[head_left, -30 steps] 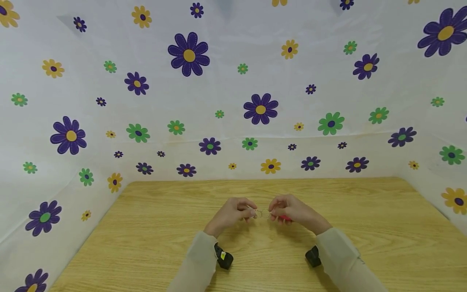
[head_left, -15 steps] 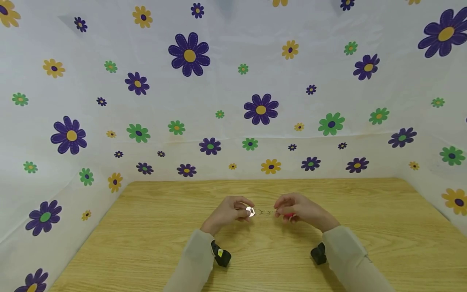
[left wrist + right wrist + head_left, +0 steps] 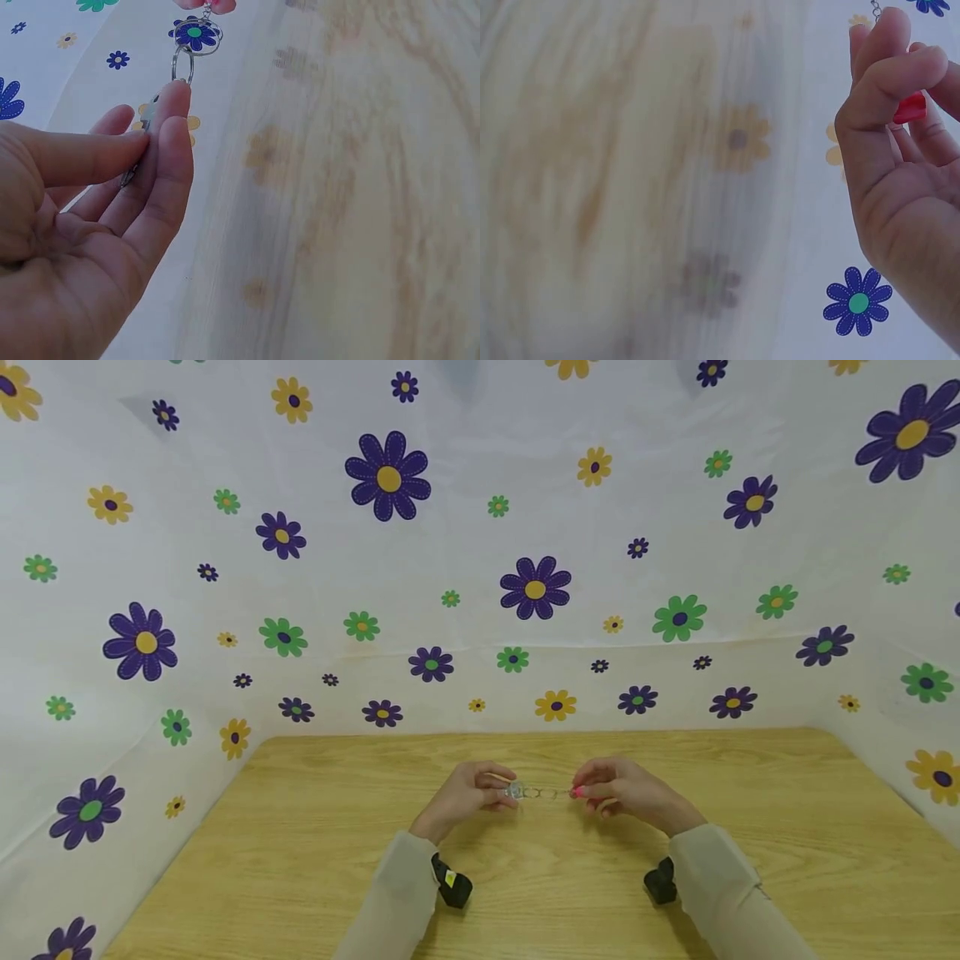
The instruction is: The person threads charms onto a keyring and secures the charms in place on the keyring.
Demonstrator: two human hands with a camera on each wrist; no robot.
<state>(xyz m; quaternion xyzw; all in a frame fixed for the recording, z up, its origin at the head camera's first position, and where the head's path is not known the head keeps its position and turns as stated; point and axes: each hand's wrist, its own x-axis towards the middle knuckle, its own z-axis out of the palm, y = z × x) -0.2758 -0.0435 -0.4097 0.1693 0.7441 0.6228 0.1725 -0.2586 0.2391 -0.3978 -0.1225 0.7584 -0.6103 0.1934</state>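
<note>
In the head view my left hand [image 3: 468, 792] pinches a flat silvery key [image 3: 515, 790] between thumb and fingertips. The left wrist view shows the key [image 3: 148, 114] nearly edge-on, its lower part among the fingers. A small metal ring [image 3: 175, 66] leads from it to a larger split ring [image 3: 196, 55], which joins a short chain [image 3: 207, 12]. At the chain's other end my right hand [image 3: 630, 789] pinches a pinkish-red keychain charm [image 3: 577, 792]. The right wrist view shows part of this red charm [image 3: 910, 110] behind curled fingers; its full shape is hidden. The linked rings stretch between both hands, above the table.
The wooden table [image 3: 337, 852] spreads beneath both hands. A white sheet printed with flowers [image 3: 450, 543] stands behind it and at both sides. Black wrist cameras sit under the left sleeve [image 3: 405, 885] and right sleeve [image 3: 720, 877].
Both hands have moved apart, the right one more, drawing the rings and chain out into a line. The key has turned from its bright glare, and the red charm now shows at the right fingertips.
</note>
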